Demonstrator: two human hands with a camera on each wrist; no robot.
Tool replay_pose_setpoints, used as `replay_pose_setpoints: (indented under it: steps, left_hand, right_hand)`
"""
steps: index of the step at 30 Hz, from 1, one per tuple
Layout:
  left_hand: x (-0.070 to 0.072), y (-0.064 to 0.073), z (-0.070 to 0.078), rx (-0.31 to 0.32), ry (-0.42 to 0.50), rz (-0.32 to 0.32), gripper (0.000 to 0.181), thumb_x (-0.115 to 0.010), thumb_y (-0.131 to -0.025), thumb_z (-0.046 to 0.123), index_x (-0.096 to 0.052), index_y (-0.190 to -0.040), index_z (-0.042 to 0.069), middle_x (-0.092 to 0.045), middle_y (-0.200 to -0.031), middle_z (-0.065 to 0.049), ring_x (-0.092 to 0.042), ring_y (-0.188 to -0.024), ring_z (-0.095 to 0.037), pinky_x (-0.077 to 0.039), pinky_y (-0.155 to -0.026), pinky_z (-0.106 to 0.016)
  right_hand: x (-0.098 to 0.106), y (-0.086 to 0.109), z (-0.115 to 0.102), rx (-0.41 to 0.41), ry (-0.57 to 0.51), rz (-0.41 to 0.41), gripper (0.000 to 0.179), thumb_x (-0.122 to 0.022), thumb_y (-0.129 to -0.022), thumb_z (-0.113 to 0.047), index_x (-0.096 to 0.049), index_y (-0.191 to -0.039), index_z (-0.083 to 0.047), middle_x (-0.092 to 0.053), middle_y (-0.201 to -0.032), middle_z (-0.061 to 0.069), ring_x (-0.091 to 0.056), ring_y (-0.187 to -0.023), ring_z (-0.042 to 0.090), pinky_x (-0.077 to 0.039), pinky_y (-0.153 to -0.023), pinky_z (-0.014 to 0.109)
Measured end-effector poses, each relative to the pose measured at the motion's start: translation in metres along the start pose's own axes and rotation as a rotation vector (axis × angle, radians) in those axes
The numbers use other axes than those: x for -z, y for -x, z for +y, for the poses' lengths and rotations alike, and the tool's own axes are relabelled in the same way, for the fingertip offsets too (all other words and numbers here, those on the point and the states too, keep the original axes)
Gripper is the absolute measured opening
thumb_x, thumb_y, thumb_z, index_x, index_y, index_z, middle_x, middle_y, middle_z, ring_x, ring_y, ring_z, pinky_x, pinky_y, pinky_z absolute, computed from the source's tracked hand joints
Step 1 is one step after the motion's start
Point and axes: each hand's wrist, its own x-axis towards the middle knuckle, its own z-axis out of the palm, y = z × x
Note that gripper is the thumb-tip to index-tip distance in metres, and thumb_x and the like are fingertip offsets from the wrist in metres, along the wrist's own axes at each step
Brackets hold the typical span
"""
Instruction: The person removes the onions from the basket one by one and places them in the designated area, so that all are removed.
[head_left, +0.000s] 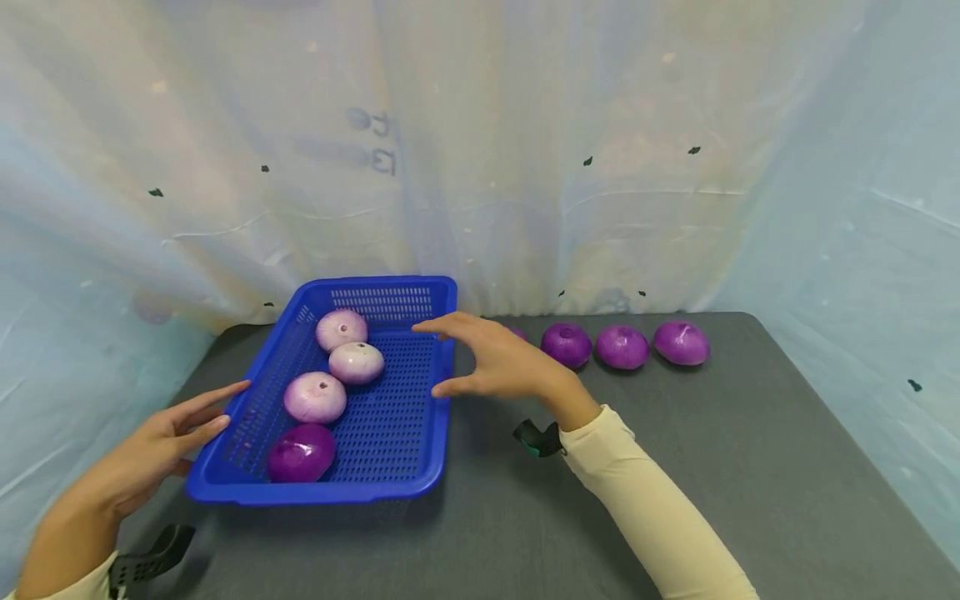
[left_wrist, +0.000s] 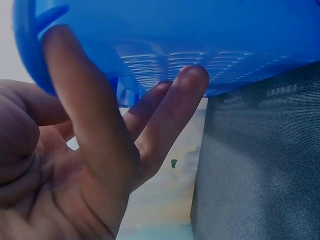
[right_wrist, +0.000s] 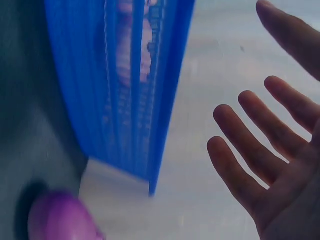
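A blue slotted plastic basket [head_left: 318, 493] stands on the left half of the table. Inside it, along the left side, lie three pale pinkish-white onions [head_left: 316, 398] and one dark purple onion [head_left: 302, 453]. My left hand [head_left: 150, 454] touches the basket's left side; in the left wrist view its extended fingers [left_wrist: 175, 107] lie against the outer wall and rim. Near the right rim hovers my right hand [head_left: 498, 358], fingers spread and thumb apart, holding nothing. The right wrist view shows that hand [right_wrist: 280, 165] apart from the basket [right_wrist: 82, 85].
To the right of the basket, purple onions [head_left: 622, 347] sit in a row at the back of the dark grey table [head_left: 712, 467]. One onion [head_left: 516, 332] is mostly hidden behind my right hand. Pale plastic sheeting [head_left: 480, 167] hangs along the back and sides.
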Motion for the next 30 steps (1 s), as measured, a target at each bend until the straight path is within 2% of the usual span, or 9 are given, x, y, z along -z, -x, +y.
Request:
replay_pose_setpoints:
  steps: [6, 9, 15, 16, 17, 19, 23, 26, 30]
  left_hand:
    - [0.001, 0.000, 0.000, -0.010, 0.022, -0.018, 0.064, -0.046, -0.107, 0.032, -0.015, -0.161, 0.023, -0.059, -0.112, 0.030, -0.073, -0.098, -0.019, -0.061, -0.075, -0.047]
    - [0.000, 0.000, 0.000, -0.013, 0.021, -0.015, 0.065, -0.047, -0.106, 0.033, -0.015, -0.161, 0.022, -0.059, -0.114, 0.028, -0.073, -0.097, -0.020, -0.061, -0.075, -0.047]
    - [-0.001, 0.001, 0.003, -0.007, -0.002, -0.005, 0.066, -0.050, -0.105, 0.031, -0.015, -0.161, 0.020, -0.062, -0.131, -0.001, -0.073, -0.097, -0.021, -0.061, -0.076, -0.048]
    - [-0.001, 0.001, 0.003, -0.008, -0.002, -0.002, 0.067, -0.050, -0.105, 0.031, -0.015, -0.161, 0.020, -0.062, -0.132, -0.003, -0.073, -0.097, -0.021, -0.061, -0.075, -0.048]
    - [-0.001, 0.001, 0.003, -0.011, 0.000, 0.002, 0.066, -0.050, -0.105, 0.031, -0.016, -0.161, 0.020, -0.062, -0.131, -0.001, -0.073, -0.097, -0.021, -0.061, -0.075, -0.049]
    - [-0.001, 0.001, 0.003, -0.020, 0.006, 0.003, 0.066, -0.050, -0.105, 0.029, -0.016, -0.161, 0.019, -0.063, -0.124, 0.012, -0.073, -0.096, -0.020, -0.061, -0.075, -0.049]
    - [0.001, 0.001, 0.002, -0.043, 0.020, -0.014, 0.064, -0.049, -0.106, 0.027, -0.016, -0.161, 0.020, -0.057, -0.112, 0.031, -0.073, -0.096, -0.017, -0.061, -0.074, -0.049]
    - [0.001, 0.001, 0.001, -0.043, 0.019, -0.015, 0.064, -0.049, -0.106, 0.027, -0.016, -0.161, 0.021, -0.056, -0.112, 0.032, -0.073, -0.097, -0.016, -0.061, -0.074, -0.049]
    - [0.000, 0.001, 0.001, -0.026, 0.008, -0.001, 0.066, -0.050, -0.105, 0.029, -0.017, -0.161, 0.021, -0.058, -0.123, 0.019, -0.073, -0.097, -0.017, -0.061, -0.075, -0.049]
  right_hand:
    - [-0.023, -0.026, -0.021, 0.057, 0.026, -0.122, 0.076, -0.078, -0.084, -0.046, -0.044, -0.149, -0.028, -0.048, -0.149, -0.007, -0.046, -0.137, 0.009, -0.041, -0.114, 0.033]
    - [-0.034, -0.036, -0.028, 0.076, 0.050, -0.186, 0.074, -0.077, -0.085, -0.048, -0.044, -0.149, -0.029, -0.048, -0.149, -0.006, -0.044, -0.139, 0.008, -0.038, -0.116, 0.030]
    - [-0.059, -0.050, -0.044, 0.090, 0.177, -0.292, 0.075, -0.075, -0.086, -0.048, -0.042, -0.151, -0.027, -0.044, -0.153, -0.007, -0.039, -0.143, 0.007, -0.032, -0.119, 0.028]
    - [-0.062, -0.052, -0.047, 0.091, 0.195, -0.309, 0.075, -0.075, -0.087, -0.048, -0.041, -0.151, -0.027, -0.044, -0.153, -0.007, -0.040, -0.143, 0.006, -0.033, -0.119, 0.027]
    - [-0.066, -0.054, -0.049, 0.098, 0.211, -0.324, 0.075, -0.074, -0.087, -0.048, -0.041, -0.151, -0.027, -0.046, -0.151, -0.007, -0.042, -0.140, 0.005, -0.034, -0.118, 0.026]
    - [-0.073, -0.059, -0.054, 0.113, 0.230, -0.351, 0.074, -0.074, -0.087, -0.047, -0.042, -0.151, -0.026, -0.048, -0.148, -0.008, -0.044, -0.136, 0.003, -0.034, -0.116, 0.022]
    - [-0.086, -0.070, -0.059, 0.141, 0.225, -0.409, 0.076, -0.075, -0.087, -0.046, -0.040, -0.152, -0.025, -0.044, -0.151, -0.008, -0.040, -0.139, 0.001, -0.029, -0.117, 0.018]
    - [-0.095, -0.077, -0.059, 0.134, 0.202, -0.440, 0.079, -0.075, -0.087, -0.046, -0.037, -0.153, -0.026, -0.039, -0.156, -0.011, -0.032, -0.145, 0.000, -0.024, -0.120, 0.017]
    - [-0.104, -0.084, -0.056, 0.144, 0.173, -0.458, 0.080, -0.077, -0.086, -0.042, -0.037, -0.153, -0.024, -0.039, -0.155, -0.012, -0.030, -0.146, -0.001, -0.021, -0.120, 0.016]
